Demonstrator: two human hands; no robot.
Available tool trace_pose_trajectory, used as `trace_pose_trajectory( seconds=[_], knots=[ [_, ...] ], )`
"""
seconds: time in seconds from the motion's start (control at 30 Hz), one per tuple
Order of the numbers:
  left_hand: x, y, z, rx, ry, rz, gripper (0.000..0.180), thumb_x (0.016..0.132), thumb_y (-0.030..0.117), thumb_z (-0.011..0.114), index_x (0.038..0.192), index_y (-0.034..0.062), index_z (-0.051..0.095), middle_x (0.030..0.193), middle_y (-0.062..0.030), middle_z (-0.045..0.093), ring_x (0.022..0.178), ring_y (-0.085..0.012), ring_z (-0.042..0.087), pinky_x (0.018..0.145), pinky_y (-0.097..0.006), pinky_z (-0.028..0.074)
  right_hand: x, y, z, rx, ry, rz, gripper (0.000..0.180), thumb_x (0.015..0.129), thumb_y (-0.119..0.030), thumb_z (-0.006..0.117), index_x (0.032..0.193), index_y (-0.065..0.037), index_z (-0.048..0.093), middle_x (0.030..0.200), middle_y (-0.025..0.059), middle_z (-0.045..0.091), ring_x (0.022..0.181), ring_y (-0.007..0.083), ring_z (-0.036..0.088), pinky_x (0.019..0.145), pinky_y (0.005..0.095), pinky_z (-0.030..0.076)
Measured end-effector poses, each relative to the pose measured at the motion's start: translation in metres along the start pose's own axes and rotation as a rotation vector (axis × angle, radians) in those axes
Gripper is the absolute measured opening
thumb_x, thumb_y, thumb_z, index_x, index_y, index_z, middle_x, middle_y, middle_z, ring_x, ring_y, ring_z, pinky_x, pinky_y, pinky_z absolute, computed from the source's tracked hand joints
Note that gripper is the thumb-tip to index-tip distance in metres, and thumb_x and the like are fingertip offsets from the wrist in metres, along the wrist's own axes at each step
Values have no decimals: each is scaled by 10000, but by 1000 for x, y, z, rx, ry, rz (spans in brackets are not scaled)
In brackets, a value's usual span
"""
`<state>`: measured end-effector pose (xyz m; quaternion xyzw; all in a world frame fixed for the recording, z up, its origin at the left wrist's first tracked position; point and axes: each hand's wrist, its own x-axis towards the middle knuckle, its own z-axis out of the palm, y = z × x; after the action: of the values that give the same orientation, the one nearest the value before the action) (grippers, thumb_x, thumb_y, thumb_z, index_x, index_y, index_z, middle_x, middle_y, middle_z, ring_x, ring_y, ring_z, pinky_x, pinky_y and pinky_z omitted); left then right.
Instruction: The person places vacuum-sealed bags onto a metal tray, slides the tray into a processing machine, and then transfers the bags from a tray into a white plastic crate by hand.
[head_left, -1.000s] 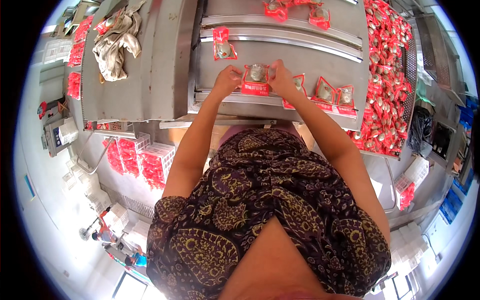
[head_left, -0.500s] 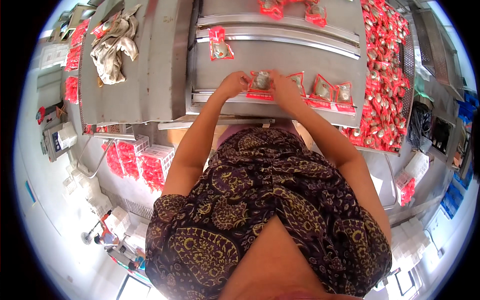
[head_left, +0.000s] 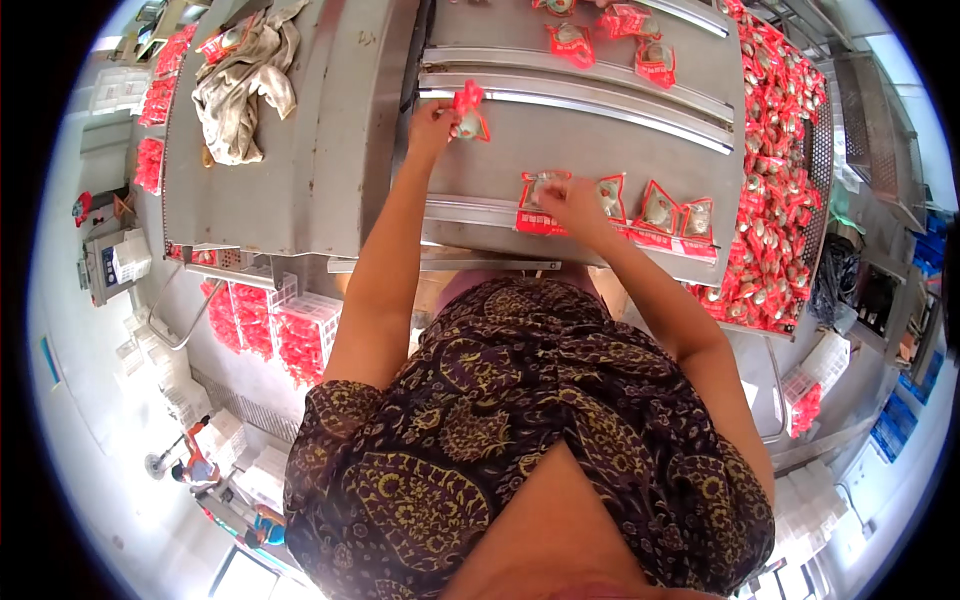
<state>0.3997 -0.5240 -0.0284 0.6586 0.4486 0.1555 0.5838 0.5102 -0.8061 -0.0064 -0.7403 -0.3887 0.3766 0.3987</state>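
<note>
My left hand is stretched to the far left of the steel worktop, its fingers closed on the edge of a red-and-clear plastic packet. The packet has a rounded, pale greenish thing inside. Nearer to me, my right hand has bent fingers gripping the top of another packet, which lies over the front metal bar. To its right along the same bar sit a packet partly behind my hand, then two more, a packet and an end packet.
Several more packets lie beyond the rear metal bars. On the right is a perforated tray heaped with packets. A crumpled cloth rests on the left steel cover. White crates with red packets stand low at left.
My left hand has left the front row, reached away from me and taken hold of the far-left packet. My right hand remains at the front packet. The view has shifted slightly.
</note>
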Motion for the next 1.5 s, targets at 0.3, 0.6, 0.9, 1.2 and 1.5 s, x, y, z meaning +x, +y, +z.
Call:
trace_pose_trajectory(
  seconds=[0.3,0.6,0.9,1.2,1.5],
  knots=[
    [-88,-7,-16,-170,-141,-226,131,904,147,626,1002,60,635,875,-37,679,719,-108,630,655,-252,518,81,-14,37,821,-220,476,250,925,-127,578,1110,14,486,889,230,675,502,122,488,396,245,309],
    [-91,-25,-30,-190,-316,-289,263,835,-14,641,1071,9,527,839,-104,664,725,-168,661,661,-290,566,102,-1,66,941,-204,611,393,756,35,727,1032,57,448,679,174,632,516,173,563,380,288,359],
    [-69,-24,-13,500,-73,194,252,801,49,653,1038,53,564,802,-125,665,738,-259,656,653,-378,501,85,-14,59,-119,227,20,494,805,-11,608,1217,13,337,827,304,625,832,485,621,731,550,476],
    [-47,-35,-10,574,-210,173,241,793,160,693,1013,89,623,815,-120,666,810,-319,654,738,-401,514,77,-9,63,-230,238,83,460,836,-15,548,1239,13,326,842,334,614,844,507,609,739,571,475],
    [-56,-41,-11,607,-343,184,222,787,251,692,939,92,662,846,-146,678,831,-338,659,730,-405,515,20,-14,78,-503,38,-372,275,802,-149,674,1034,-29,590,1060,125,580,977,330,608,707,425,540]
  ],
)
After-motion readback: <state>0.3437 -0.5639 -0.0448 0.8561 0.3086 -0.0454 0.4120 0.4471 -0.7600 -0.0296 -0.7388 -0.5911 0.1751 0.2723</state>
